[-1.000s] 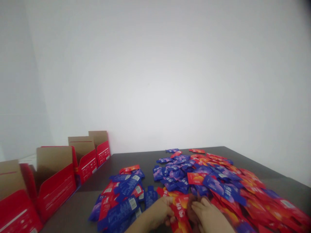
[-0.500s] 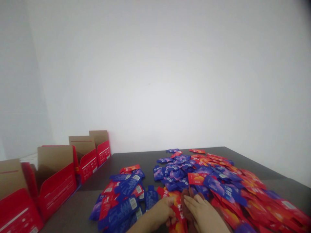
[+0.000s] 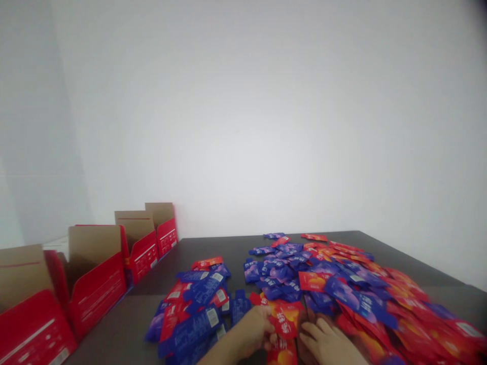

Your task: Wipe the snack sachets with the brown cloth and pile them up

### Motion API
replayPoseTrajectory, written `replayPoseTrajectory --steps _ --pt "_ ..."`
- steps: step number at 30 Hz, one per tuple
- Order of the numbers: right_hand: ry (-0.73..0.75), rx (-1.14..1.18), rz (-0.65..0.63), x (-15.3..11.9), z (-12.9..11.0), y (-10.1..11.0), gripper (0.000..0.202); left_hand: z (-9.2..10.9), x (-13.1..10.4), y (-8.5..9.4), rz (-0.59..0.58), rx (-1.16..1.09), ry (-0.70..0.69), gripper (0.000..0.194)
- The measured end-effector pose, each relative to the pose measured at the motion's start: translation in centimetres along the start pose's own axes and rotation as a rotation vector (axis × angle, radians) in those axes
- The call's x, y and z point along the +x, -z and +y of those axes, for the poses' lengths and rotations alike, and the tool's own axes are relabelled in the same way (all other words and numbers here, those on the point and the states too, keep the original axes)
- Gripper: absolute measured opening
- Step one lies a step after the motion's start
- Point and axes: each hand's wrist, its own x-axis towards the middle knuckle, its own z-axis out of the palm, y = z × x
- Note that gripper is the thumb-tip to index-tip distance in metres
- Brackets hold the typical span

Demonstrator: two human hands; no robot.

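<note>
My left hand point(image 3: 254, 325) is closed on the edge of a red-orange sachet point(image 3: 284, 318) with white lettering. Another red-orange sachet point(image 3: 282, 352) lies just below it. Close by on the right, my right hand point(image 3: 327, 343) has its bent fingers over a brown packet point(image 3: 304, 342), which they partly cover; its thumb is hidden. Left of my hands is a small heap of blue sachets point(image 3: 196, 324) and red ones. A larger mixed pile of blue sachets point(image 3: 353, 299) and red sachets point(image 3: 413, 324) spreads beyond and to the right.
Several open red cardboard boxes point(image 3: 99, 291) with brown inner flaps stand in a row along the left side. The dark table point(image 3: 220, 248) ends at a pale wall point(image 3: 243, 152) behind.
The view has shifted slightly left. The red sachet at my left hand now lies flatter with its lettering facing up. My right hand's fingers have moved a little away from my left hand.
</note>
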Motion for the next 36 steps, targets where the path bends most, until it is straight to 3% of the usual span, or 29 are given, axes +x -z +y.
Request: replayPoseTrajectory --steps 4,8,12,13,15,17,20,22,24,26,29,33,36 --pt "-0.229 0.041 -0.051 -0.1 0.7 -0.2 0.032 -0.4 0.4 0.0 0.007 0.045 0.015 0.031" --pt "-0.269 0.196 -0.064 0.9 1.0 3.8 0.038 -0.5 0.4 -0.2 0.066 0.288 -0.04 0.017" --pt "-0.314 0.19 0.146 1.2 2.0 7.5 0.05 0.6 -0.6 -0.5 0.192 0.717 -0.478 0.027" --pt "-0.332 0.168 0.192 1.2 2.2 7.7 0.05 0.8 -0.8 -0.5 0.202 0.8 -0.572 0.031" --pt "-0.348 0.148 0.206 1.2 2.1 7.3 0.05 1.1 -1.0 -0.3 0.225 0.877 -0.632 0.035" --pt "-0.325 0.158 0.1 1.2 1.6 5.7 0.052 1.1 -0.8 0.2 0.255 0.812 -0.535 0.035" --pt "-0.298 0.15 -0.105 1.4 0.5 2.7 0.056 0.8 0.2 1.8 0.259 0.544 -0.176 0.029" --pt "-0.318 0.126 -0.141 1.4 0.1 1.2 0.055 0.6 0.7 2.9 0.15 0.376 0.08 0.025" --pt "-0.341 0.114 -0.135 1.4 0.2 0.4 0.053 0.4 1.0 3.5 0.041 0.284 0.197 0.037" --pt "-0.345 0.117 -0.129 1.5 0.4 0.3 0.052 0.0 1.2 3.2 0.023 0.272 0.169 0.044" --pt "-0.309 0.146 -0.102 2.0 0.2 0.7 0.052 -0.9 1.7 1.7 0.098 0.291 0.053 0.038" --pt "-0.16 0.199 -0.078 3.2 -2.0 1.8 0.063 -2.0 2.2 -0.3 0.098 0.273 -0.056 0.037" --pt "-0.07 0.202 -0.137 3.7 -3.0 2.3 0.074 -2.0 1.9 -0.6 0.096 0.267 -0.145 0.04"
